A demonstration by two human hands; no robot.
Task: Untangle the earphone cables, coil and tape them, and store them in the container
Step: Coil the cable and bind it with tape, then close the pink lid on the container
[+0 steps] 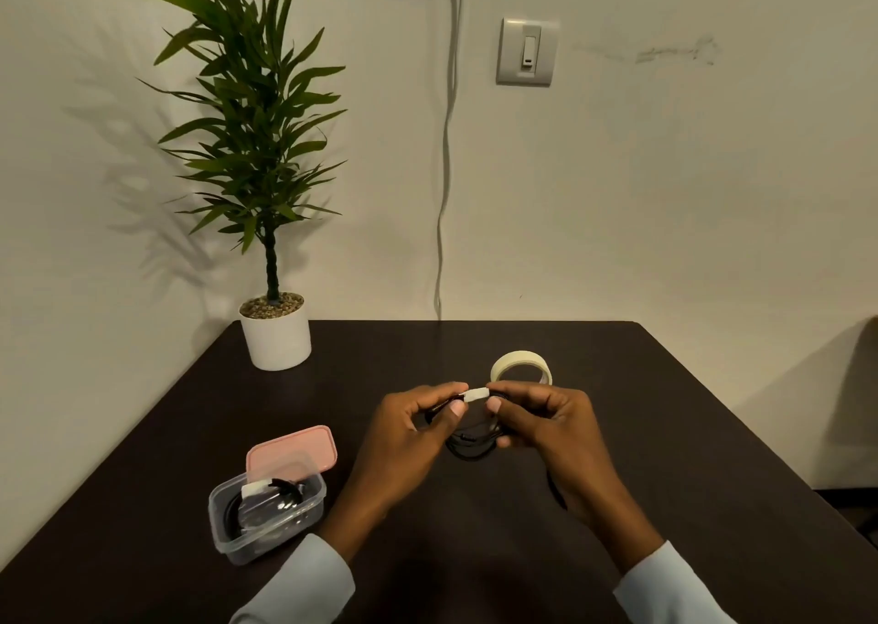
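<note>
Dim warm light, perhaps wide-angle warped.

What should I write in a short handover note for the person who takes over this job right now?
Left hand: pinches the coiled black earphone cable beside its strip of tape.
Right hand: pinches the same coil on the other side of the strip.
Tape roll: on edge on the table, behind the hands.
Container: open, front left; pink lid leans on it.
Done: one taped coil already lies inside.
Left: press the strip down, put this coil in the container, probably close the lid.
</note>
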